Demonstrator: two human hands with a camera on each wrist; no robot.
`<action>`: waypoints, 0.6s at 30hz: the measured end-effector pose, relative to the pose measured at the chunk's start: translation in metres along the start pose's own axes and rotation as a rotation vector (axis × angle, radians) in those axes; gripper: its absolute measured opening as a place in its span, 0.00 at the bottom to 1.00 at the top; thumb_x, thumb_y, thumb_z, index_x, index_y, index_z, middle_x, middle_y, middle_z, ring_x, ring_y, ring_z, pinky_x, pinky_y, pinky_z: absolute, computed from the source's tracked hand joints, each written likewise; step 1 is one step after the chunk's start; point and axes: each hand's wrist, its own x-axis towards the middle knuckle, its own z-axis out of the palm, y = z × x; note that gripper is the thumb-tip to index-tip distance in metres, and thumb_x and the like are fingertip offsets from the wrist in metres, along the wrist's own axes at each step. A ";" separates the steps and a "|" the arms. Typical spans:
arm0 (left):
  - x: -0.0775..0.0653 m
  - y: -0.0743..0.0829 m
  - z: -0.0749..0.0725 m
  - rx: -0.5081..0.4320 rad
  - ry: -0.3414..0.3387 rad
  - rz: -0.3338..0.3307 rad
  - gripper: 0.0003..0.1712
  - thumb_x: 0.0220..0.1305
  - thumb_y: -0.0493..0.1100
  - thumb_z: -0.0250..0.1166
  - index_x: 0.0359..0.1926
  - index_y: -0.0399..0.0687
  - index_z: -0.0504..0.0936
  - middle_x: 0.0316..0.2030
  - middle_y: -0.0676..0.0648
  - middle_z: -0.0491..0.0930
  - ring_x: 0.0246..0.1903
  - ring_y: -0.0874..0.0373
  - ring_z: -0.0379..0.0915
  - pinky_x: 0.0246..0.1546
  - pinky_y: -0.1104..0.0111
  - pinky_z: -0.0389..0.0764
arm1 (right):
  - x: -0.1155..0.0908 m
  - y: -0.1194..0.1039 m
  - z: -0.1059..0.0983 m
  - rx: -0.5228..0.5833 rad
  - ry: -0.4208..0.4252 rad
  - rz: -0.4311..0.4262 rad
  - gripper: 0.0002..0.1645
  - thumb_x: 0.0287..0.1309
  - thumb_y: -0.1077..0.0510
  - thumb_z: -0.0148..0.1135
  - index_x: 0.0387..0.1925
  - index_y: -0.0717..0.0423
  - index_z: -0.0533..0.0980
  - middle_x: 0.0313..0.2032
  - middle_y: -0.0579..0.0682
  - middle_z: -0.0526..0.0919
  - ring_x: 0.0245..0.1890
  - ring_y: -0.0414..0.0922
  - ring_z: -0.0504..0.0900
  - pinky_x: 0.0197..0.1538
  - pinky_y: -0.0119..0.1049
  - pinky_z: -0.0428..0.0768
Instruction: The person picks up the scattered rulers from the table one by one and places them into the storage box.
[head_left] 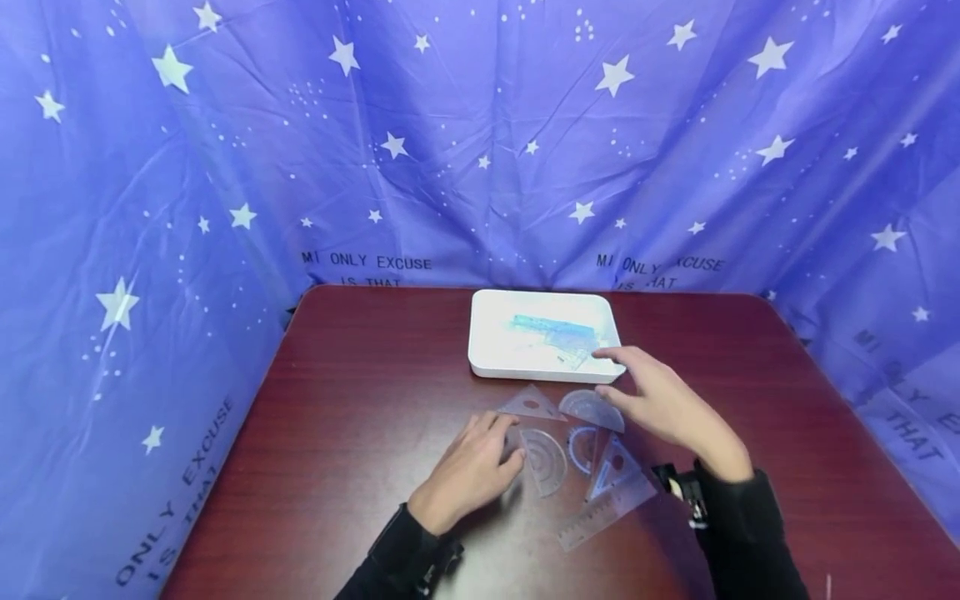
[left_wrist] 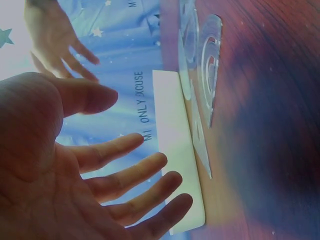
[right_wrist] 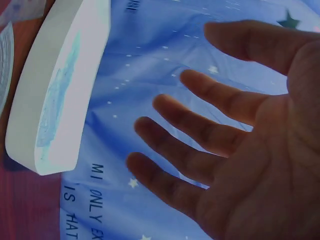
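Note:
My left hand hovers over the table beside a clear protractor, its fingers loosely bent and nothing in them. Near the white tray's front right corner is my right hand, fingers spread and holding nothing. Inside the white tray lie a bluish ruler and other clear pieces. In front of it on the table are a clear set square, a second protractor, a smaller blue-marked protractor, a blue-edged set square and a clear ruler. Some of these overlap.
The dark red wooden table runs back to a blue star-patterned curtain, which hangs behind it and on both sides. The tray stands near the table's back edge.

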 end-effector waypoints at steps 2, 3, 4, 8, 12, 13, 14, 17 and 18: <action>0.002 -0.001 0.001 0.021 -0.007 0.017 0.29 0.74 0.48 0.65 0.70 0.42 0.79 0.66 0.42 0.81 0.65 0.47 0.76 0.72 0.51 0.76 | -0.015 -0.003 0.003 0.007 0.012 0.000 0.29 0.70 0.58 0.70 0.68 0.63 0.76 0.64 0.63 0.83 0.64 0.62 0.82 0.67 0.64 0.78; 0.003 -0.001 0.002 0.028 -0.013 0.027 0.29 0.73 0.48 0.66 0.70 0.42 0.78 0.66 0.42 0.80 0.65 0.47 0.76 0.72 0.51 0.76 | -0.023 -0.005 0.005 0.008 0.018 0.002 0.29 0.70 0.58 0.71 0.68 0.62 0.77 0.64 0.62 0.84 0.67 0.63 0.80 0.68 0.64 0.77; 0.005 -0.001 0.003 0.037 -0.022 0.037 0.29 0.73 0.49 0.66 0.71 0.44 0.79 0.66 0.43 0.80 0.66 0.48 0.75 0.72 0.52 0.76 | -0.030 -0.005 0.008 0.012 0.025 0.007 0.29 0.69 0.57 0.72 0.67 0.61 0.77 0.63 0.61 0.84 0.66 0.62 0.81 0.68 0.65 0.77; 0.008 -0.002 0.009 0.073 -0.052 0.099 0.31 0.70 0.49 0.69 0.71 0.46 0.78 0.66 0.45 0.80 0.68 0.49 0.74 0.72 0.53 0.77 | -0.054 -0.005 0.023 0.003 0.054 0.025 0.30 0.64 0.57 0.76 0.65 0.59 0.79 0.62 0.58 0.85 0.64 0.61 0.83 0.66 0.65 0.79; 0.010 -0.001 0.013 0.118 -0.065 0.155 0.32 0.68 0.49 0.72 0.70 0.46 0.79 0.67 0.45 0.79 0.70 0.49 0.73 0.74 0.55 0.75 | -0.074 -0.001 0.040 -0.026 0.066 0.049 0.32 0.56 0.57 0.82 0.62 0.55 0.82 0.60 0.55 0.86 0.62 0.59 0.85 0.62 0.63 0.82; 0.011 -0.001 0.013 0.126 -0.067 0.165 0.32 0.68 0.48 0.72 0.70 0.46 0.79 0.67 0.45 0.79 0.70 0.49 0.72 0.74 0.55 0.74 | -0.078 0.000 0.044 -0.035 0.066 0.050 0.32 0.55 0.57 0.83 0.61 0.54 0.82 0.59 0.54 0.86 0.60 0.58 0.85 0.61 0.62 0.83; 0.012 0.000 0.014 0.140 -0.070 0.180 0.32 0.67 0.48 0.72 0.70 0.46 0.78 0.68 0.45 0.78 0.71 0.49 0.72 0.75 0.55 0.74 | -0.081 0.001 0.047 -0.038 0.063 0.055 0.32 0.53 0.57 0.83 0.60 0.54 0.83 0.59 0.54 0.86 0.59 0.57 0.86 0.60 0.61 0.84; 0.019 0.001 0.017 0.213 -0.104 0.242 0.35 0.63 0.46 0.73 0.71 0.48 0.78 0.71 0.45 0.76 0.72 0.50 0.70 0.78 0.56 0.70 | -0.090 0.004 0.054 -0.055 0.057 0.069 0.32 0.52 0.55 0.84 0.59 0.53 0.83 0.58 0.53 0.86 0.56 0.55 0.86 0.56 0.57 0.86; 0.021 0.001 0.019 0.242 -0.120 0.279 0.37 0.61 0.45 0.73 0.72 0.48 0.77 0.73 0.46 0.75 0.74 0.50 0.69 0.79 0.56 0.69 | -0.092 0.005 0.055 -0.057 0.054 0.077 0.32 0.52 0.55 0.85 0.59 0.53 0.84 0.58 0.52 0.86 0.56 0.55 0.87 0.56 0.57 0.86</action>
